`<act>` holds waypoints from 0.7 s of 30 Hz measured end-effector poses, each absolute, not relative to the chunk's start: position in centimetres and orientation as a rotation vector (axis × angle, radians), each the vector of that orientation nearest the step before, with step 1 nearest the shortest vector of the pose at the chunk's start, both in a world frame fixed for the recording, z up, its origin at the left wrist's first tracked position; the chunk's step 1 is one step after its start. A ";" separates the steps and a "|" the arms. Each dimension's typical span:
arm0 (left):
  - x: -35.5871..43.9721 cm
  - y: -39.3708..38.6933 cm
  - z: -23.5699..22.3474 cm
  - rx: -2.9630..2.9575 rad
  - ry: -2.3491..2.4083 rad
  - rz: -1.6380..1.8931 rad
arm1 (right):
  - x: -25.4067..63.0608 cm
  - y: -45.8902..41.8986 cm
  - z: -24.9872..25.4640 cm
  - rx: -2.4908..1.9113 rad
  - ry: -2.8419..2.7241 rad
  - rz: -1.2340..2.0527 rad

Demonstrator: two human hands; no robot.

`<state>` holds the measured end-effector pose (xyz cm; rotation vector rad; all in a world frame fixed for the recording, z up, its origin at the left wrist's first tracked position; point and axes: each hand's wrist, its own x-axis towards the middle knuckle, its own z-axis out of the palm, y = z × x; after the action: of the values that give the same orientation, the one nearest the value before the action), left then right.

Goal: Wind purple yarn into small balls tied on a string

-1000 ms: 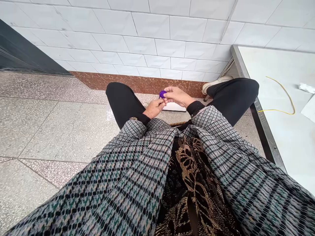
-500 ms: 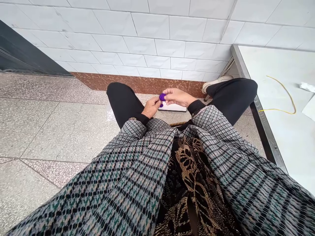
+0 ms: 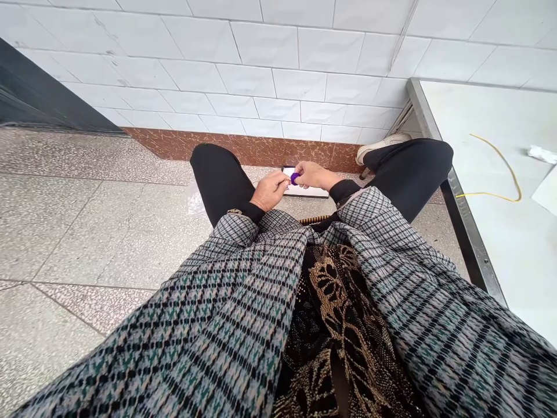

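Observation:
Between my hands is a small purple coil (image 3: 295, 178) that looks like wound fuzzy pipe cleaner. My right hand (image 3: 312, 174) pinches it between thumb and fingers, covering its right side. My left hand (image 3: 270, 190) is closed in a pinch at the coil's left end; the bit between those fingertips is mostly hidden. Below both hands is a white flat board or box (image 3: 311, 190) with a dark edge, partly covered by the right hand.
To the right stands a white-topped table (image 3: 487, 244) with a metal edge, bearing a bent yellow strand (image 3: 507, 162) and white paper (image 3: 547, 194). A clear plastic bag (image 3: 195, 202) lies on the floor by my left knee. A tiled wall (image 3: 282, 87) rises ahead.
Both hands have shifted slightly right and lower with the purple coil. The coil now sits more in the right fingertips, and the small purple bit beneath it no longer shows.

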<state>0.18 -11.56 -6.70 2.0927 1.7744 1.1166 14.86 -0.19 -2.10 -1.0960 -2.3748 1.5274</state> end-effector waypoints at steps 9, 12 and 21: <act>-0.2 -10.9 -7.6 1.745 1.901 1.286 | 16.0 -1.4 -0.3 -0.789 -2.133 2.205; 0.0 -10.7 -8.2 1.653 1.847 1.213 | 16.0 -1.5 0.3 -0.796 -1.922 2.267; 1.0 -11.2 -6.9 1.998 1.693 1.002 | 15.0 -0.6 -1.9 -1.133 -2.140 1.597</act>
<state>0.99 -11.22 -6.87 1.9984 1.6931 1.0016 15.05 -0.58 -1.95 -1.1327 -2.1402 1.5974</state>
